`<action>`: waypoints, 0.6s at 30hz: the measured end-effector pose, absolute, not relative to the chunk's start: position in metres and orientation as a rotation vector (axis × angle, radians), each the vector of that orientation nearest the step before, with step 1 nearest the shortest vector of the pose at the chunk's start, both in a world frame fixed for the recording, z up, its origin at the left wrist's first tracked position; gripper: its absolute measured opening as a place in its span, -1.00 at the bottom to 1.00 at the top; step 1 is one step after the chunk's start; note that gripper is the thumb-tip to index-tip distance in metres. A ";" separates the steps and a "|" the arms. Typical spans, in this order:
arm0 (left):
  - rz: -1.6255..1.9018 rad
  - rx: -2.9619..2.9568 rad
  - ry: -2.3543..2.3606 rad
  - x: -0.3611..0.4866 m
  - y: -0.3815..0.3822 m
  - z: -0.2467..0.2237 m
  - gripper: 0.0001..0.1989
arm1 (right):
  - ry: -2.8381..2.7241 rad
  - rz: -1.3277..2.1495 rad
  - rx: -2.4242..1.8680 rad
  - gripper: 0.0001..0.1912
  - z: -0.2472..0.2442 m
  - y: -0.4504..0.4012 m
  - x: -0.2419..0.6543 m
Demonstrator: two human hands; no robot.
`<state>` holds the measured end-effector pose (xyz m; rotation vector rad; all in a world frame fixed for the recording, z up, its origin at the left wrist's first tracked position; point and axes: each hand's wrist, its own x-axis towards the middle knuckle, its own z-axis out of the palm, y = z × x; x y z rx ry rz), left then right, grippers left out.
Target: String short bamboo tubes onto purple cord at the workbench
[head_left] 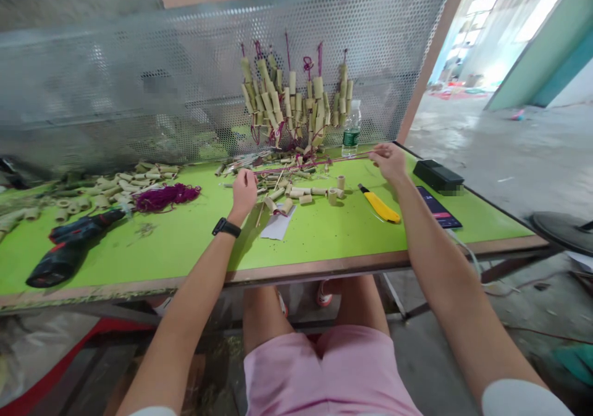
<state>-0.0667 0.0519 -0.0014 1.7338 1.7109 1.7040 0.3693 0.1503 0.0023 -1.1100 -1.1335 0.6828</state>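
Note:
A thin magenta cord (296,167) runs stretched above the green table between my two hands. My left hand (245,191), with a black watch on its wrist, pinches one end of it. The other end is between the closed fingertips of my right hand (388,160). Below the cord lie short cut bamboo pieces (301,191) and thin sticks. Two bamboo pieces (280,207) with cord at them rest on a white paper (278,225). A yellow utility knife (380,206) lies under my right forearm's inner side.
Strung bamboo bundles (296,98) hang on a perforated metal panel (185,83). A plastic bottle (351,131) stands before it. At left lie a cordless drill (74,243), magenta yarn (162,198) and more bamboo pieces (111,187). A phone (438,207) and black box (438,174) sit right.

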 end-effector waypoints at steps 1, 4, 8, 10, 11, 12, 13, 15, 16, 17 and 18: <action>1.719 1.720 1.709 -0.068 0.052 -0.001 -0.62 | -1.184 0.594 -1.140 -0.78 -0.001 0.151 0.370; 1.740 1.704 1.713 -0.071 0.053 -0.001 -0.63 | -1.267 0.429 -1.205 -0.91 -0.007 0.152 0.372; 1.731 1.730 1.735 -0.071 0.053 -0.002 -0.64 | -1.195 0.440 -1.312 -0.94 -0.004 0.147 0.372; 1.716 1.756 1.736 -0.070 0.052 -0.002 -0.65 | -1.161 0.578 -1.299 -0.94 0.003 0.142 0.368; 1.711 1.767 1.733 -0.070 0.052 -0.002 -0.65 | -1.136 0.681 -1.260 -0.93 0.007 0.138 0.366; 1.708 1.771 1.732 -0.070 0.052 -0.002 -0.65 | -1.102 0.801 -1.189 -0.92 0.012 0.135 0.363; 1.711 1.768 1.735 -0.070 0.052 -0.002 -0.65 | -1.053 0.918 -1.101 -0.91 0.016 0.131 0.361; 1.724 1.742 1.761 -0.072 0.053 -0.002 -0.63 | -0.957 1.080 -0.935 -0.86 0.024 0.125 0.358; 1.730 1.727 1.778 -0.073 0.053 -0.001 -0.63 | -0.914 1.126 -0.873 -0.84 0.027 0.122 0.357; 1.732 1.713 1.794 -0.074 0.053 -0.001 -0.63 | -0.880 1.156 -0.824 -0.82 0.030 0.120 0.356; 1.729 1.701 1.810 -0.075 0.053 0.000 -0.63 | -0.854 1.181 -0.782 -0.80 0.032 0.118 0.356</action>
